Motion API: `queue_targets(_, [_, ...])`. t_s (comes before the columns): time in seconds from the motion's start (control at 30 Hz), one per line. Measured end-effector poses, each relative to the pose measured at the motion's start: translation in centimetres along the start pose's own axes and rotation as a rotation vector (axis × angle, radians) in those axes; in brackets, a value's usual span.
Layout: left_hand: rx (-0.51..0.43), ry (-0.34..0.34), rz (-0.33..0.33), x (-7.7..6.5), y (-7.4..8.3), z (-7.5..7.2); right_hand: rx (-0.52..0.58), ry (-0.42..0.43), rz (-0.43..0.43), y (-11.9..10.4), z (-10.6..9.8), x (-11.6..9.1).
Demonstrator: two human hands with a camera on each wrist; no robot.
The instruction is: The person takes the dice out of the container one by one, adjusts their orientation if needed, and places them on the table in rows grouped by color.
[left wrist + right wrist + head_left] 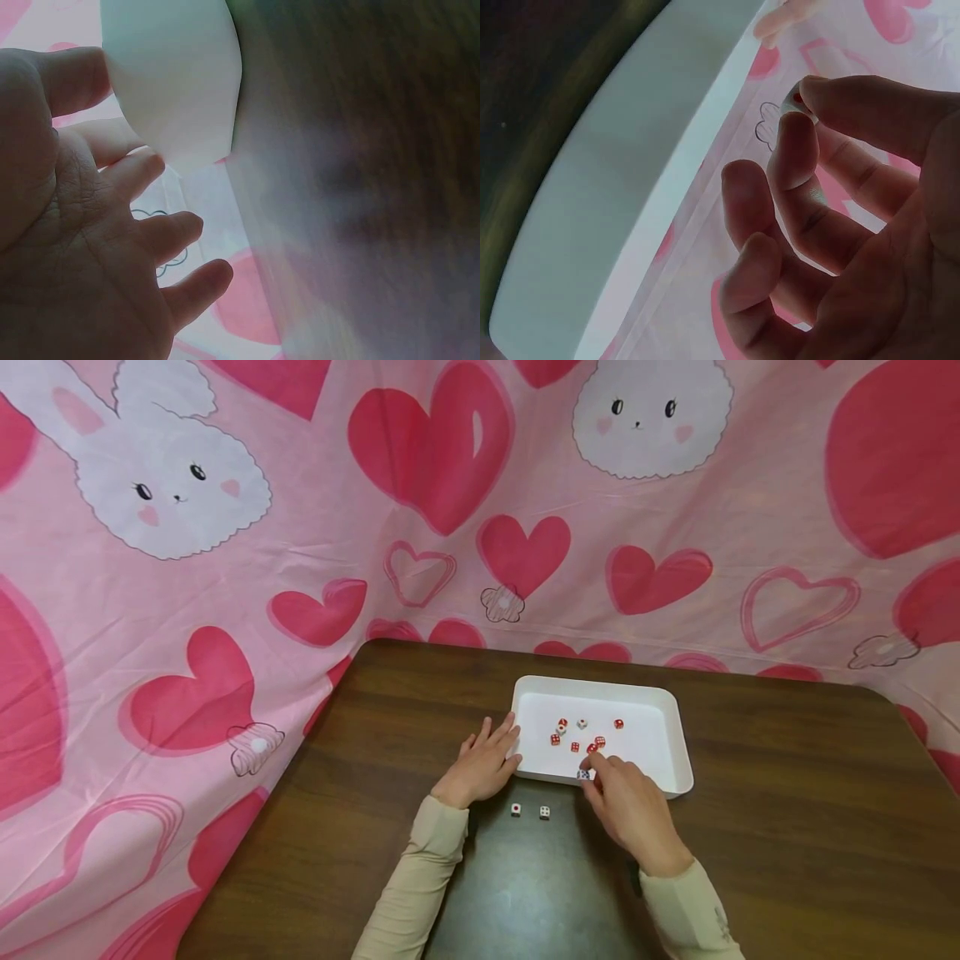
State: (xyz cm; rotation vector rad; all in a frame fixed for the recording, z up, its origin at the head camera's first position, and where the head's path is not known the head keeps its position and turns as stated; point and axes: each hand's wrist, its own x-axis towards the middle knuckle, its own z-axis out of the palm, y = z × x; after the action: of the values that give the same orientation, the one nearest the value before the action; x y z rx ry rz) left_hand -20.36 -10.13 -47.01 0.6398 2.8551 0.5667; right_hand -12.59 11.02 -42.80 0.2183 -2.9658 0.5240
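My right hand point(632, 806) pinches a white die point(583, 774) between thumb and index finger over the near edge of a white tray point(678, 752). In the right wrist view a red pip shows on that die point(793, 98); the other fingers curl loosely. My left hand point(483, 766) rests at the tray's left side, fingers spread and thumb and fingertips against its wall point(176, 82). Inside the tray lie several red dice, among them one at the right point(618, 724), and a few white dice, one near the back point(582, 723).
Two white dice, one with a red pip point(516, 810) and one with dark pips point(544, 812), sit on the brown wooden table point(787, 793) in front of the tray. A pink cloth point(330, 518) with hearts and rabbits hangs behind and to the left of the table.
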Motion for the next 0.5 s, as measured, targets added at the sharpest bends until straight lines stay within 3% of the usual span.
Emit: queue_targets(0.5, [0.025, 0.017, 0.015, 0.2, -0.2, 0.1, 0.015, -0.102, 0.038, 0.1, 1.5, -0.6])
